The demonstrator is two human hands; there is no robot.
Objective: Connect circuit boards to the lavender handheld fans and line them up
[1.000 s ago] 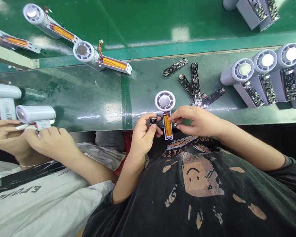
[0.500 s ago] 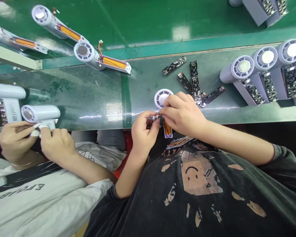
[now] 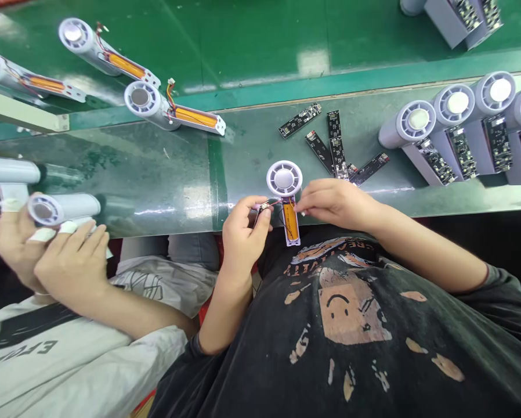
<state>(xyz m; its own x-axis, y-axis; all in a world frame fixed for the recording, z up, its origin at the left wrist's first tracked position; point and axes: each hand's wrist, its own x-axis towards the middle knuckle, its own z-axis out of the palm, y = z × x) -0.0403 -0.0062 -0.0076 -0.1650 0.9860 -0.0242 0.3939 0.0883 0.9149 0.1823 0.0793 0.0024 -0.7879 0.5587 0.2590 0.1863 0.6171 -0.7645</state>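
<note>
A handheld fan [image 3: 284,179] lies between left hand [image 3: 243,232], pinching a small board [image 3: 265,205], and right hand [image 3: 339,203], pinching a connector [image 3: 303,213]

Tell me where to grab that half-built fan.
Probably by the round head, pinching its rim from the far side: it stands clear of the left hand and right hand, while the open handle's orange battery sits among wires.

Fan [image 3: 284,179] on conveyor belt [image 3: 156,174]; circuit boards [image 3: 336,136] behind right; housings [image 3: 456,125] further right
</note>
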